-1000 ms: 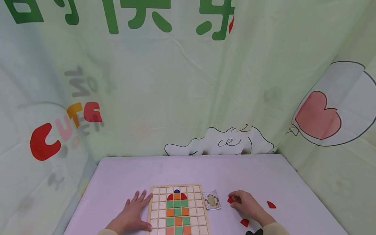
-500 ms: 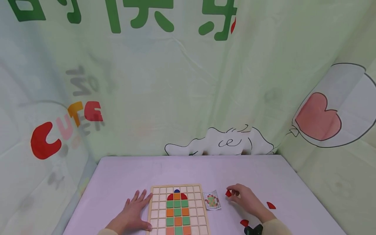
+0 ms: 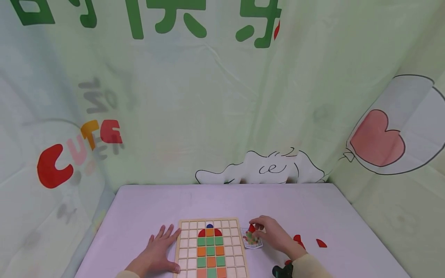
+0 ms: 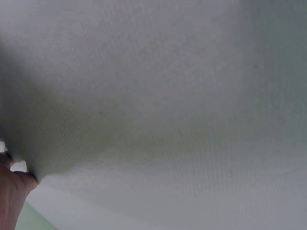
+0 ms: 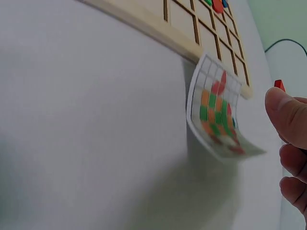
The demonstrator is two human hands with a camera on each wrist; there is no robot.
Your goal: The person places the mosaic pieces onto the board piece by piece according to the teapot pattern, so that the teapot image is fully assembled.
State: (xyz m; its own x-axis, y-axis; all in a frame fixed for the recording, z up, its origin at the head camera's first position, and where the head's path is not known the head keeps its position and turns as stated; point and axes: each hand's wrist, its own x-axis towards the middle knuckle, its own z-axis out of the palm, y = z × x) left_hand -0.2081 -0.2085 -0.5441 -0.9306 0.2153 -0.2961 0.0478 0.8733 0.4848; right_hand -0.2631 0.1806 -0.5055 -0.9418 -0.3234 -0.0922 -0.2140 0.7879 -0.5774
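Legibly, the head view gives "CUT" lettering [image 3: 91,141]; the right hand [image 3: 274,235], grip nearly closed, pinches 1 plain red piece [image 3: 252,228] over a printed card [image 3: 253,244], the left hand [image 3: 158,249] spread empty against the board [image 3: 227,241]. Left wrist: mostly blurred pale surface [image 4: 158,115]. Right wrist: the piece peeks past the thumb.

The forward head view and closer right wrist view share the card [image 5: 216,109].
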